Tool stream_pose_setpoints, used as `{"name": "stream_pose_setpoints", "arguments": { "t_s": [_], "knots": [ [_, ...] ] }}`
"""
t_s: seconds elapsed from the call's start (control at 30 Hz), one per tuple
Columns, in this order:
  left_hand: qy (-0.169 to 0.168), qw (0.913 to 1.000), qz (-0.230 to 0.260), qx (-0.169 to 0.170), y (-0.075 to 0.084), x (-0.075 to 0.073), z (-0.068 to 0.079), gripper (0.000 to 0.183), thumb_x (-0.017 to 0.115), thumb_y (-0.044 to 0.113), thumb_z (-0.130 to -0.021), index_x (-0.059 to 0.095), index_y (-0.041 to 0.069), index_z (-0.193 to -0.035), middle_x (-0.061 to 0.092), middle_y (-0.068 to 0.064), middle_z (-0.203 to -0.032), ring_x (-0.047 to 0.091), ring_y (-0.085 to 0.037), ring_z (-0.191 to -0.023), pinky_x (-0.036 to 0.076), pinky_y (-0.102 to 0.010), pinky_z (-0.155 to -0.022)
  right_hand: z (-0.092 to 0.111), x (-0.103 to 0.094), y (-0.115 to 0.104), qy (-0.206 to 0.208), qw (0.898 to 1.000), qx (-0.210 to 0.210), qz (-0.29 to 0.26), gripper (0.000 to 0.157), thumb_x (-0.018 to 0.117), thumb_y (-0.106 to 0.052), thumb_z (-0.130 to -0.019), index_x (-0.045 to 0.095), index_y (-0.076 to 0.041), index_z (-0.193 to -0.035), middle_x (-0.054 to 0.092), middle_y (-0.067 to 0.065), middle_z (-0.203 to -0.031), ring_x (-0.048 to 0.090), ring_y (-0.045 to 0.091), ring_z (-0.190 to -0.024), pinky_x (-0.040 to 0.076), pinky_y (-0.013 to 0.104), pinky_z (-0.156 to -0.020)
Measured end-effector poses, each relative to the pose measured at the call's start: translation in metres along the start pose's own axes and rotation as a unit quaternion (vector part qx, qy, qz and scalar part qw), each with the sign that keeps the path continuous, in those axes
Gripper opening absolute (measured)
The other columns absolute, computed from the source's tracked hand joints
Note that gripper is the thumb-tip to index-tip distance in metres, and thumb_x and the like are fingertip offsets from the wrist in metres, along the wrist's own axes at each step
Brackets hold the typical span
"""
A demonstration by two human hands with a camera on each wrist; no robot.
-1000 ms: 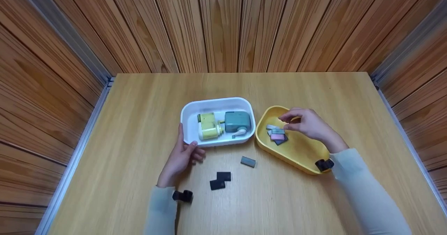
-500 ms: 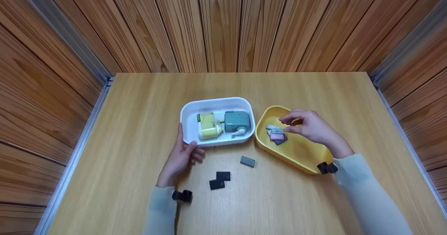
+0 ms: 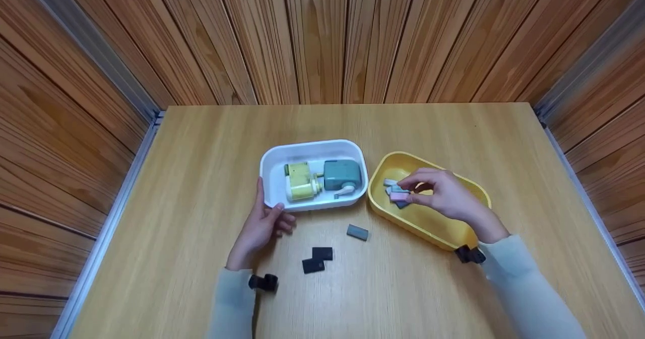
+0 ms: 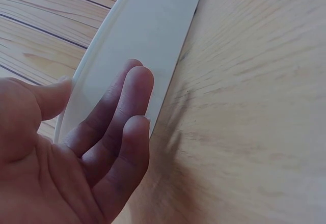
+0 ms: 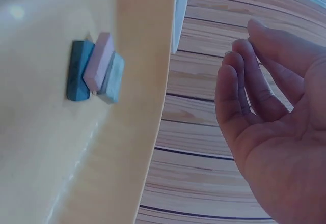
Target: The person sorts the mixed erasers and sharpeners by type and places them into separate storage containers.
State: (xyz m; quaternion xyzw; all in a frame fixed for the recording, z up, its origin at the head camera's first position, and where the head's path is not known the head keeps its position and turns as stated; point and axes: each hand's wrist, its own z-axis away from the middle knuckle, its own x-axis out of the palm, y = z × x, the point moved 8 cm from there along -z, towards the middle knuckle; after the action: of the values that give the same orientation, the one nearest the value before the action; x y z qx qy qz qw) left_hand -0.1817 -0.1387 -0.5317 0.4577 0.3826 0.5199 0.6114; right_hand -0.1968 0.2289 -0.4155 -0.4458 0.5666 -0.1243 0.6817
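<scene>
My left hand [image 3: 259, 230] rests against the near left corner of the white tray [image 3: 274, 152], its index finger along the side and thumb at the rim. Inside lie a yellow-green crank pencil sharpener [image 3: 301, 180] and a teal one [image 3: 341, 174] with a white crank. My right hand [image 3: 446, 195] reaches into the yellow tray [image 3: 438, 230], thumb and fingertips beside a pile of small rectangular blocks that look like erasers. A pink eraser [image 3: 399, 197] lies on top. In the right wrist view the fingers hold nothing visible, apart from the pink eraser [image 5: 99, 62] and its neighbours.
On the table in front of the trays lie a grey-blue eraser [image 3: 358, 232] and two black squares [image 3: 317, 261], one partly overlapping the other. The trays stand side by side. Wood-patterned walls rise behind and at both sides.
My right hand has moved a little down and toward the near side, its fingertips now at the pink eraser and partly covering the pale blue one. The left hand stays where it was.
</scene>
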Motion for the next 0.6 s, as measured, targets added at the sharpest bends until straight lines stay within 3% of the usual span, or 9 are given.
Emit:
{"name": "stream_pose_setpoints", "arguments": {
  "t_s": [0.27,0.6],
  "knots": [
    [0.001,0.9998,0.007,-0.019,-0.002,0.001,0.002,0.078,0.047,0.023,-0.107,-0.008,0.056,-0.152,0.071,-0.019,-0.098,0.070,-0.038,-0.085,0.055,-0.038,-0.070,0.007,0.019,-0.009,-0.010,1.000,-0.012,-0.020,0.023,0.073,-0.020,-0.092,0.074,-0.024,-0.114,0.070,0.000,-0.109,0.062,0.015,-0.096,0.053,0.034,-0.085],
    [0.002,0.9997,0.015,-0.022,-0.001,0.000,0.001,0.078,0.048,0.024,-0.107,-0.007,0.057,-0.152,0.070,-0.020,-0.098,0.070,-0.038,-0.085,0.055,-0.038,-0.069,0.014,0.047,-0.015,-0.024,0.999,-0.002,-0.035,0.026,0.071,-0.028,-0.094,0.073,-0.021,-0.118,0.069,-0.005,-0.111,0.062,0.012,-0.098,0.053,0.045,-0.090]
  ]
}}
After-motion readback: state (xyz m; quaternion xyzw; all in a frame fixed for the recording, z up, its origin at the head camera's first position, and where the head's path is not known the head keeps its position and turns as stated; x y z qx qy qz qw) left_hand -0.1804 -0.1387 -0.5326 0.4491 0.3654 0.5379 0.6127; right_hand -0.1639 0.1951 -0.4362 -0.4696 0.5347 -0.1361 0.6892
